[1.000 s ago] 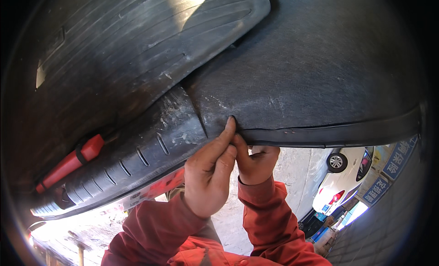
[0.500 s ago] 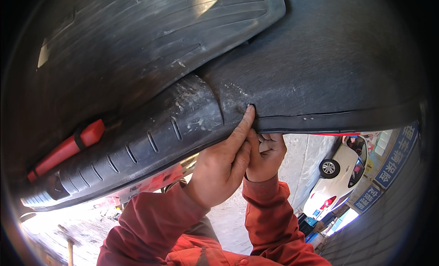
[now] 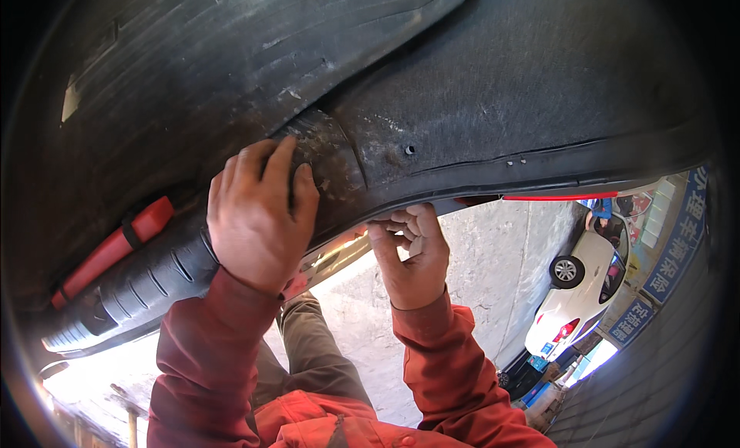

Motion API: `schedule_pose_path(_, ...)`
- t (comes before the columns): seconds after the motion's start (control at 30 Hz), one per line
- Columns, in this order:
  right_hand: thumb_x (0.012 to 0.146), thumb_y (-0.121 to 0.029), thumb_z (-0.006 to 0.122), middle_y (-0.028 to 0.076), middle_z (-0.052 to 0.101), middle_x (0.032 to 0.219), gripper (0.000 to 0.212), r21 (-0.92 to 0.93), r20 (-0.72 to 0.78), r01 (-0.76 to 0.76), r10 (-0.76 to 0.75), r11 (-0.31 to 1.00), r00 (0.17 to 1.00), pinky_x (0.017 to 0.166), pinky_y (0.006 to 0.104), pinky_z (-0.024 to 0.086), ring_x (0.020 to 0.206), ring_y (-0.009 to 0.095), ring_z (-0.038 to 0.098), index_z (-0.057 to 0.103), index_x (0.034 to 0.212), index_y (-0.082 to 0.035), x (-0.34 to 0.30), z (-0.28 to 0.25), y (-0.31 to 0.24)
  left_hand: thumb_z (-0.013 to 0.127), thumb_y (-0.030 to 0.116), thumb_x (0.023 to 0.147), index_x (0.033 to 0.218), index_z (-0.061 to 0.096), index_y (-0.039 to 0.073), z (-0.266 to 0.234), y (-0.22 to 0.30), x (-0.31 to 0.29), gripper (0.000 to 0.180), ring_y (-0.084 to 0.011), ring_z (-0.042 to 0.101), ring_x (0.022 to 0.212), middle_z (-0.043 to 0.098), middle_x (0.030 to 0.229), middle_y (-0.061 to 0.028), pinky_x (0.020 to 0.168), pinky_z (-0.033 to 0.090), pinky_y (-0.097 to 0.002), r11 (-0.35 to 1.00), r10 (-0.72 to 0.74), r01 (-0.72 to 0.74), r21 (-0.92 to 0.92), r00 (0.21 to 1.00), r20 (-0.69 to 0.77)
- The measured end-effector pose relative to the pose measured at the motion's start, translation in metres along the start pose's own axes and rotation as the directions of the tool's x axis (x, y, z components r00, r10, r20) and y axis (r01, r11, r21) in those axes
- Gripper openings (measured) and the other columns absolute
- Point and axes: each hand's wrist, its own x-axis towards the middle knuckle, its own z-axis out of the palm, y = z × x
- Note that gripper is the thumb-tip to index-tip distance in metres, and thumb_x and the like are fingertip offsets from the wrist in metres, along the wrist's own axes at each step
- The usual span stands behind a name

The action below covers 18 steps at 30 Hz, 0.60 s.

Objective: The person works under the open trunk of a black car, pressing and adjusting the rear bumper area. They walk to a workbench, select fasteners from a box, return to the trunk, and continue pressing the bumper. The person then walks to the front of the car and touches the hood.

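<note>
The black edge strip (image 3: 563,167) is met at the trunk's near edge by the curled fingers of the right hand (image 3: 411,251); the thumb is held apart at its left, and whether the strip is pinched cannot be told. The left hand (image 3: 260,209) is laid open, back upward, across the sill trim (image 3: 154,285), with its fingers bent and its thumb spread from the forefinger. The trim is set along the left part of the same near edge, where a row of grooves is shown, and its scuffed right end is met by the black lining (image 3: 539,78) at a seam, part of which is seen between the hands.

A small hole (image 3: 409,150) is seen in the lining, just right of the seam and above the right hand. Farther in, the lining is overlapped by a ribbed mat (image 3: 354,40). Near the trunk's left near corner, a red case (image 3: 116,251) is held by a black strap (image 3: 131,231), beside the trim.

Below the near edge, the pale floor (image 3: 493,275) and brown trousers (image 3: 320,348) are seen. Red sleeves (image 3: 212,348) are worn. Well apart, at the right, a white car (image 3: 559,305) is parked near blue signs (image 3: 672,244).
</note>
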Motion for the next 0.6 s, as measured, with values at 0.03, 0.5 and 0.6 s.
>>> schedule_pose_path(0.03,0.089,-0.004,0.07,0.01,0.068,0.103,0.036,-0.039,0.018,-0.006,0.007,0.999,1.0,0.077,0.0278,0.055,0.094,0.017,0.068,0.054,0.121,0.001,-0.001,0.001,0.002,0.063,0.014,0.086,0.114,0.069,0.003,0.003,0.0,0.0,0.03,-0.027,0.064,0.094,0.066,0.106,-0.0105,0.084,0.049,-0.0393,0.999,0.022,-0.021,0.024,1.0,-0.014)
schedule_pose_path(0.5,0.087,-0.016,0.075,0.014,0.067,0.106,0.05,-0.304,0.24,0.092,-0.018,0.948,0.971,0.081,0.0315,0.055,0.092,0.024,0.069,0.053,0.13,-0.001,-0.017,-0.016,-0.018,0.062,0.019,0.088,0.111,0.07,0.003,0.011,0.006,-0.006,0.029,-0.0253,0.065,0.096,0.068,0.105,-0.0101,0.085,0.05,-0.0379,0.987,0.093,-0.081,0.137,0.992,-0.086)
schedule_pose_path(0.6,0.086,-0.018,0.076,0.011,0.067,0.1,0.057,-0.411,0.346,0.299,-0.156,0.861,0.925,0.074,0.0332,0.055,0.089,0.021,0.068,0.054,0.136,-0.004,-0.03,-0.026,-0.033,0.061,0.022,0.09,0.111,0.07,0.004,0.008,0.007,-0.008,0.029,-0.0256,0.065,0.097,0.068,0.105,-0.0099,0.086,0.049,-0.0392,0.993,0.055,-0.044,0.111,0.994,-0.093)
